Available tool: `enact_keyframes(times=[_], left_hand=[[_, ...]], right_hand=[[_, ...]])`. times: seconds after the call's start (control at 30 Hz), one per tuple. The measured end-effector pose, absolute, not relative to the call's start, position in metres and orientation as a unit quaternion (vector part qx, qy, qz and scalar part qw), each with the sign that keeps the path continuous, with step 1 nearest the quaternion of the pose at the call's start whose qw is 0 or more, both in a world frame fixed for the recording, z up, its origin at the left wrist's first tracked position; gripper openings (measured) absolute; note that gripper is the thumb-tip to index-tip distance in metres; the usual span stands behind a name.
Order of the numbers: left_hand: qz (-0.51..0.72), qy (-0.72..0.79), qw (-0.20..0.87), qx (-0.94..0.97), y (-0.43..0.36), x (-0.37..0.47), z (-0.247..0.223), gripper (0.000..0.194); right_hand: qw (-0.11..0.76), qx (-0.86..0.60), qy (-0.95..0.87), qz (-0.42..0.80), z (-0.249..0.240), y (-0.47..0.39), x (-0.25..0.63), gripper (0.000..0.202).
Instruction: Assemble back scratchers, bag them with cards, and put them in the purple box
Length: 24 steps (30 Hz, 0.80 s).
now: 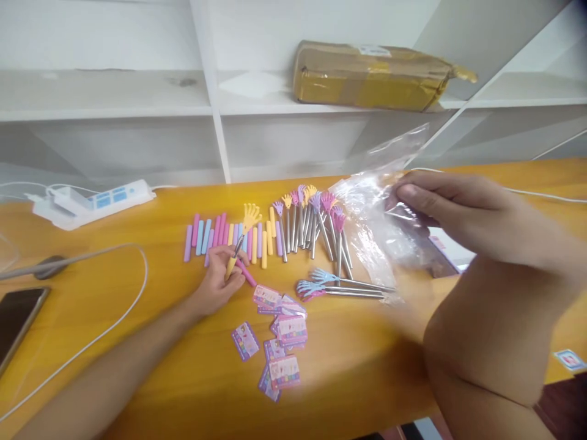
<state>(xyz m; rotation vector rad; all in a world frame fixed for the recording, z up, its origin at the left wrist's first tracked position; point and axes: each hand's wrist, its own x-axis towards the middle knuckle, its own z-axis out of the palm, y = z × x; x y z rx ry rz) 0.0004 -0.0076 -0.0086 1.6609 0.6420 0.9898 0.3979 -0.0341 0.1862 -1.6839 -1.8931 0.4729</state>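
My left hand is closed around the yellow handle of a small back scratcher with a yellow hand-shaped head. A pink tube lies by its fingers. At the right, my right hand pinches a clear plastic bag and lifts part of it off the table. Between the hands lie several back scratchers with metal rods and purple, pink and yellow heads. A few blue-headed ones lie crosswise in front. Coloured handle tubes are spread in a row behind my left hand.
Printed cards are scattered on the wooden table. A power strip, white cable and phone are at the left. A taped parcel sits on the white shelf behind.
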Motion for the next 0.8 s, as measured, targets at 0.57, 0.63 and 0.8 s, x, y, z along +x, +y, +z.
enact_keyframes(times=[0.57,0.63,0.8], left_hand=[[0.273,0.305,0.515,0.753,-0.004,0.004,0.006,0.041],[0.287,0.32,0.521,0.738,-0.004,0.005,0.003,0.04],[0.281,0.316,0.574,0.701,-0.004,0.005,0.002,0.043]], right_hand=[[0.523,-0.467,-0.555,0.448,0.065,0.005,0.244,0.031],[0.559,-0.486,-0.51,0.436,0.052,0.007,0.24,0.032],[0.397,-0.415,-0.584,0.574,0.033,-0.002,0.224,0.035]])
